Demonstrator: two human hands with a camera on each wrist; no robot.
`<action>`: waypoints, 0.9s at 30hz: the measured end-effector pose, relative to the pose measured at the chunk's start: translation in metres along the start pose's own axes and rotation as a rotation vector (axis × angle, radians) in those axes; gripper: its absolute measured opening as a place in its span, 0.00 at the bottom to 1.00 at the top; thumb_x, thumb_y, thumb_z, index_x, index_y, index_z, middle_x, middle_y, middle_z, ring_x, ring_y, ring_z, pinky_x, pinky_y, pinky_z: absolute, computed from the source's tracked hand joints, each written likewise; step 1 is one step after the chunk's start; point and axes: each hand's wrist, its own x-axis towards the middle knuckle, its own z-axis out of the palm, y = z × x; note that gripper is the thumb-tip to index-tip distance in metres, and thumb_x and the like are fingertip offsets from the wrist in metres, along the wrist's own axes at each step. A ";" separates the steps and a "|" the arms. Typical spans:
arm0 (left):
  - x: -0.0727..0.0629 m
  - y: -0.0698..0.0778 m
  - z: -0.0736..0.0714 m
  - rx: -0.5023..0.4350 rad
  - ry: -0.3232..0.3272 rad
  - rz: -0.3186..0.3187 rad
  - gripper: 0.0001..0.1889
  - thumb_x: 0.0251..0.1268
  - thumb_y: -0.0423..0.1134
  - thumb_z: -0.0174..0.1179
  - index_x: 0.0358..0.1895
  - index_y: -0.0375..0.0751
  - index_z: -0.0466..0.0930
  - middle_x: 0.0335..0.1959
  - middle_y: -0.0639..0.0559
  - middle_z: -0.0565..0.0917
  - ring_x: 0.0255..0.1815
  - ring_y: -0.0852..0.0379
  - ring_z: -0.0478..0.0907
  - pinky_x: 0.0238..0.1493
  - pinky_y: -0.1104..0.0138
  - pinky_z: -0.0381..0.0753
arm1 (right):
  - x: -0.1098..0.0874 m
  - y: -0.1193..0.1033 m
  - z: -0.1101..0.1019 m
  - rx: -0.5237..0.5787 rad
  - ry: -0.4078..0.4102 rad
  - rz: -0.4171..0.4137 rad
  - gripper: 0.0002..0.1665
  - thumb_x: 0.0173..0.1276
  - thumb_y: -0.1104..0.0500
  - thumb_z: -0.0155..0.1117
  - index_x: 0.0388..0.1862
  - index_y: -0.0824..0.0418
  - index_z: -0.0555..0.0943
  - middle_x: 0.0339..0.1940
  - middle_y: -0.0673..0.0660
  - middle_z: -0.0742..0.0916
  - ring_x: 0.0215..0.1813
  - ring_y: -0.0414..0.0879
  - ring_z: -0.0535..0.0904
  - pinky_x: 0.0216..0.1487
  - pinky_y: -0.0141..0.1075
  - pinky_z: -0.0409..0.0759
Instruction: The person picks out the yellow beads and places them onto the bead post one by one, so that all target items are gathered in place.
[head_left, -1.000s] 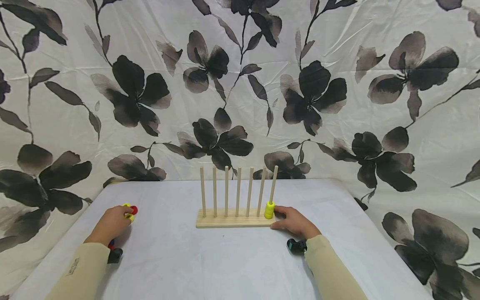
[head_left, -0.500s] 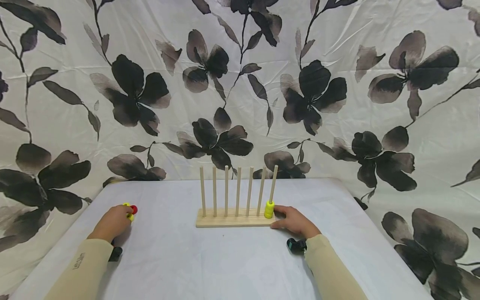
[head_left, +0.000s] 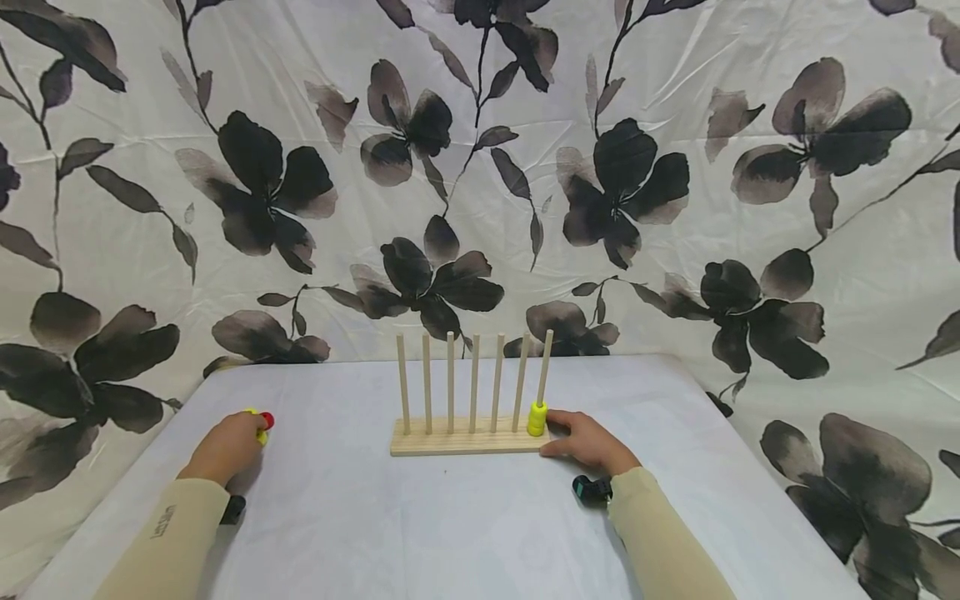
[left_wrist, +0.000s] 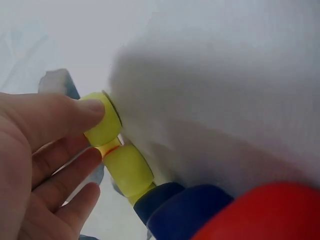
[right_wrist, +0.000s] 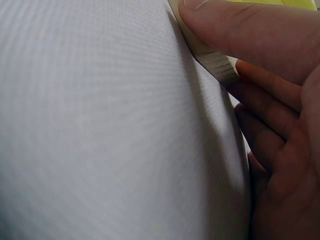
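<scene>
At the table's left side, my left hand [head_left: 228, 446] pinches a yellow bead [left_wrist: 104, 122] between thumb and fingers. A second yellow bead [left_wrist: 130, 170] adjoins it, followed by dark blue beads [left_wrist: 190, 210] and a red bead [left_wrist: 270, 215] in a row. A red bead [head_left: 267, 420] shows past the fingertips in the head view. My right hand [head_left: 588, 443] holds the right end of a wooden base [head_left: 457, 446], thumb along its front edge. Several upright pegs [head_left: 474, 383] rise from this base. Yellow beads [head_left: 537, 419] are stacked on the rightmost peg, beside my right fingers.
A white cloth [head_left: 420, 525] covers the table. Behind it hangs a floral curtain [head_left: 517, 275]. A dark wrist camera [head_left: 592, 490] sits under my right wrist, and another [head_left: 233, 509] under my left.
My left hand has shifted slightly right and its fingers cover more of the yellow beads. Blue and red bits near the left wrist are now hidden. My right hand stays on the base.
</scene>
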 end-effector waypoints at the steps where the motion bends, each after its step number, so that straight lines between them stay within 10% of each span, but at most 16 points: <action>1: 0.000 0.000 0.000 -0.012 -0.002 -0.002 0.10 0.62 0.27 0.54 0.45 0.26 0.79 0.37 0.34 0.80 0.38 0.40 0.74 0.51 0.42 0.76 | 0.000 0.000 0.000 0.000 -0.001 0.002 0.46 0.52 0.45 0.76 0.70 0.52 0.71 0.71 0.55 0.74 0.75 0.57 0.63 0.74 0.57 0.59; 27: -0.007 0.021 0.002 -0.354 0.086 0.011 0.23 0.67 0.35 0.59 0.63 0.30 0.71 0.61 0.27 0.73 0.60 0.31 0.70 0.59 0.42 0.73 | 0.000 -0.001 0.001 -0.009 -0.008 -0.017 0.46 0.52 0.45 0.77 0.70 0.53 0.71 0.71 0.57 0.73 0.75 0.58 0.62 0.74 0.56 0.59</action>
